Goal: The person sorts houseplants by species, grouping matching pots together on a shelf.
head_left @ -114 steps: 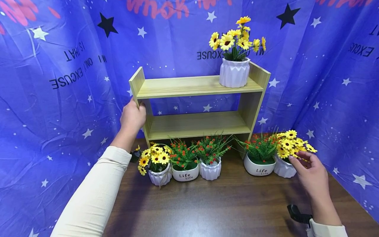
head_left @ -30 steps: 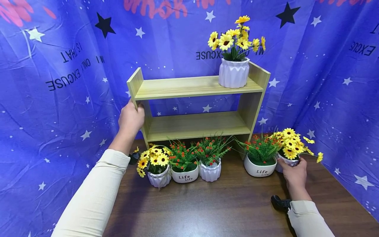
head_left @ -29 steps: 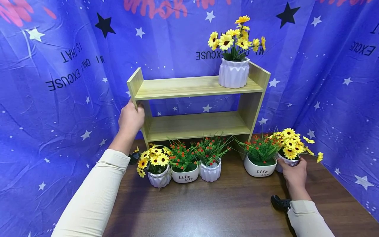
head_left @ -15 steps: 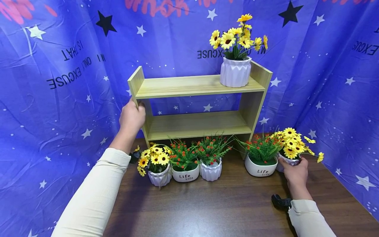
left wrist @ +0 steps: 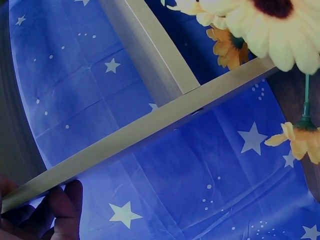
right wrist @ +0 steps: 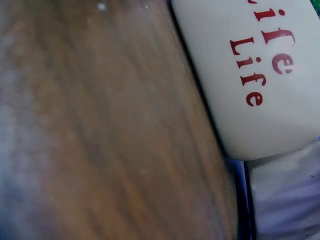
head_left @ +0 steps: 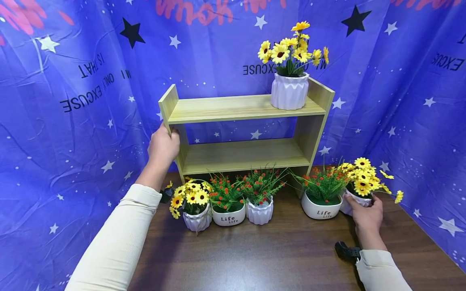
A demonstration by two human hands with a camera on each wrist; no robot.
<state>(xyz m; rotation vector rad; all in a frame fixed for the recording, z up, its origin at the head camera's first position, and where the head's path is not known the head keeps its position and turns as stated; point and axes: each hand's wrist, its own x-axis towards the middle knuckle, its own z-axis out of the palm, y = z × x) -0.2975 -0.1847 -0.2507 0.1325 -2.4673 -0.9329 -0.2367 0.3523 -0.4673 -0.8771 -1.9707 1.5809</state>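
Observation:
My left hand (head_left: pixel 163 146) grips the left side panel of a pale wooden two-tier shelf (head_left: pixel 244 157). In the left wrist view, its fingers (left wrist: pixel 67 205) curl at the edge of that panel. At the right, my right hand (head_left: pixel 367 216) holds the white ribbed pot (head_left: pixel 347 207) of a yellow daisy plant (head_left: pixel 360 178), thumb on the near left side and fingers round the right. That pot stands on the table, close beside a white oval "Life" pot (head_left: pixel 322 208) with red-flowered greenery. The right wrist view shows both pots but not the hand.
A potted yellow daisy (head_left: pixel 289 91) stands on the shelf's top right. Before the shelf's left part, another daisy pot (head_left: pixel 197 220), a "Life" pot (head_left: pixel 229 216) and a ribbed pot (head_left: pixel 260 212) with red flowers stand in a row on the brown table (head_left: pixel 247 258). A blue star-printed curtain (head_left: pixel 218 48) hangs behind.
My right hand has gone from the daisy blossoms down to their pot and grips it. In the last half second, hand and pot shift very slightly right. My left hand stays on the shelf.

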